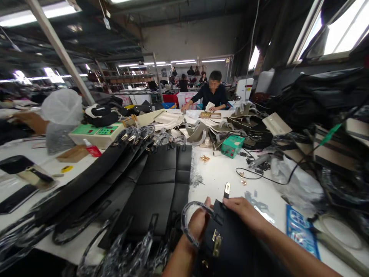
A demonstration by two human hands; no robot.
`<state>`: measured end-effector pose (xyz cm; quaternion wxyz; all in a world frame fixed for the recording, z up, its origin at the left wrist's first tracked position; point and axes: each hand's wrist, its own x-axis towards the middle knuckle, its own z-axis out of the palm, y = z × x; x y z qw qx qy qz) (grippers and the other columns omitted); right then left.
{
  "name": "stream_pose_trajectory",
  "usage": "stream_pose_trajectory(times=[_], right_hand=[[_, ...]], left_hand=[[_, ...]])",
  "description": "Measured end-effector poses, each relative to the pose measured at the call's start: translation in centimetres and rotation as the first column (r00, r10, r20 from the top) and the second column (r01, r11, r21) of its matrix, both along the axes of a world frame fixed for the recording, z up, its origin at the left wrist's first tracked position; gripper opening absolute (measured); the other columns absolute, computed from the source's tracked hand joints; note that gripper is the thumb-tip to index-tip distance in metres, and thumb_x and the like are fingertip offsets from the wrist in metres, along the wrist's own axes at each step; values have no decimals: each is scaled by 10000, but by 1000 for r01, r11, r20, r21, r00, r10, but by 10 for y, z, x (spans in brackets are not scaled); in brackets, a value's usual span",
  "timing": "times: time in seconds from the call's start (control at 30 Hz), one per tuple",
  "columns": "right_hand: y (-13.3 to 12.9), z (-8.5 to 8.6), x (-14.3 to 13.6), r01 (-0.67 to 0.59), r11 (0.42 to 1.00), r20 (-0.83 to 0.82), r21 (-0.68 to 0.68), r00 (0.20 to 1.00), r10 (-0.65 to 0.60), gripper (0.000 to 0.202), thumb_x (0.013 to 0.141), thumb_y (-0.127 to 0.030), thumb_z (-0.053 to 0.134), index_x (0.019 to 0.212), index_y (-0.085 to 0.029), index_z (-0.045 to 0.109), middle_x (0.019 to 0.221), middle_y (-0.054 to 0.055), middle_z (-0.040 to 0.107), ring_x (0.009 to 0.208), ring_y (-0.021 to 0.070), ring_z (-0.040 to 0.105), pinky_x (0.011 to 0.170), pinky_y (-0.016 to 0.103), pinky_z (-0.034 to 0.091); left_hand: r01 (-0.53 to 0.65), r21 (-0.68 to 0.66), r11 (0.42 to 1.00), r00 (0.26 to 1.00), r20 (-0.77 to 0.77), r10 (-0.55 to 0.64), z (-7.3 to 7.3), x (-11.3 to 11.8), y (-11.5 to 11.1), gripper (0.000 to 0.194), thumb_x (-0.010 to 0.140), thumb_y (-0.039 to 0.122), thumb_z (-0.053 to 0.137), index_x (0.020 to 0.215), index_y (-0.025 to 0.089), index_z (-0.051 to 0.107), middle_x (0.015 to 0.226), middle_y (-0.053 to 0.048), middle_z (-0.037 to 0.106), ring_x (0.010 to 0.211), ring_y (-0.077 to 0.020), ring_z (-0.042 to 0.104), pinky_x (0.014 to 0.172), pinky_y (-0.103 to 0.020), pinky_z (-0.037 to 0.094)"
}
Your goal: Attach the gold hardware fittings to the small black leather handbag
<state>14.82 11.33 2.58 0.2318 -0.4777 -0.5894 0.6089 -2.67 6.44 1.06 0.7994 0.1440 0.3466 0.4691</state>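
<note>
A black handbag piece (227,231) is held low at the front, with gold lock hardware (216,243) on its face. Its handle (184,223), wrapped in clear plastic, loops around my left wrist. My left hand (200,221) grips the bag's upper edge; most of its fingers are hidden behind the piece. My right hand (243,209) is closed at the top edge, thumb and fingers pinching the base of a short black strap. A gold slotted metal plate (227,189) tips that strap, which points up. Left of my hands lie overlapping black bag panels (155,188) with plastic-wrapped handles.
A green box (232,146) with a cable stands ahead, near small gold fittings (205,158). Further left are a green-topped machine (99,130) and a red bottle (92,148). Plastic and a blue sheet (301,231) lie right. A co-worker (213,92) sits across the table.
</note>
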Motion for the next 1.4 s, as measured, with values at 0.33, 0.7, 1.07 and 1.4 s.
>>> stream_pose_trajectory(times=[0.33,0.7,1.07,1.4], right_hand=[[46,7,5,-341,939,24,-40,939,342,557,751,-689,667,607,-150,663,527,-8,560,513,124,467,512,244,356],[190,-6,-67,-124,904,368,408,929,-38,330,846,-467,633,979,-176,715,822,44,720,660,174,668,610,265,474],[248,-46,-107,-270,727,607,632,755,-247,413,839,-449,639,1205,-263,688,1163,100,636,1035,269,576,798,330,410],[242,-31,-119,-352,620,545,702,825,-149,97,781,-167,669,819,-214,745,980,74,708,1034,265,547,913,360,349]], left_hand=[[422,87,902,842,-406,-355,-15,-8,29,540,473,346,909,919,98,730,662,-7,620,551,-104,517,590,-261,382],[375,140,916,799,-550,-243,-28,2,21,468,488,318,861,927,172,797,535,50,532,514,-76,401,570,-242,357],[380,53,923,798,-524,-299,-21,-3,19,424,466,435,891,772,160,792,672,-42,691,581,-134,559,603,-280,416],[291,59,955,822,-526,-218,-34,-3,25,425,486,463,886,738,142,768,607,12,625,557,-93,482,571,-246,352]])
